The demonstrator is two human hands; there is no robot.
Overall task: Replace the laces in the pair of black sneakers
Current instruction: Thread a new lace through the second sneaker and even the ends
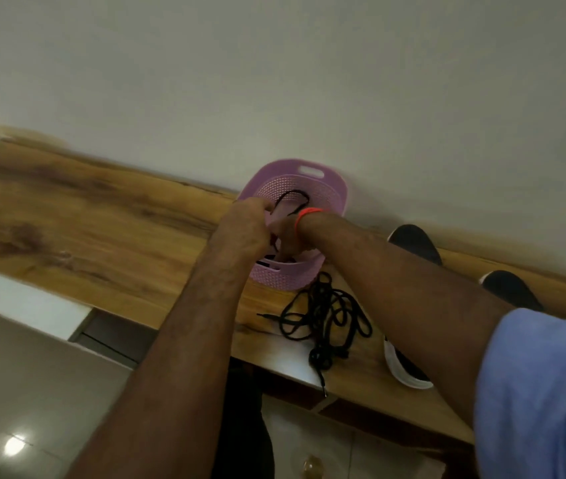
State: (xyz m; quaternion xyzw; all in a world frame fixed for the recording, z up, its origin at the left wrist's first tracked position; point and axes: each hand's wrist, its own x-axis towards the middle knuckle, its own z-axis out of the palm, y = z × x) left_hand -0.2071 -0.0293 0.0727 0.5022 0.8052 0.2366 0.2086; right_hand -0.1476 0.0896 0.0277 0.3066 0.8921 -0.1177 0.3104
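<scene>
Head view: a pink basket (304, 276) sits on a wooden shelf (102, 219) against a pale wall (274, 81), and both hands are over its opening. The left hand (240, 233) is at the basket's left rim, fingers curled inward; a thin black lace (292, 195) loops up from between the hands over the basket's far inner wall. The left fingers seem to pinch that lace, though blur makes the hold unsure. The right hand (286, 238), with an orange band (309, 213) at the wrist, reaches down into the basket with fingers bent; what they hold, if anything, is hidden, so I cannot tell. A tangle of black laces (326, 316) lies on the shelf just in front of the basket, one end hanging over the shelf's near edge. Right of the basket lie two black sneakers (414, 242), largely covered by the right forearm and its blue sleeve (544, 392).
</scene>
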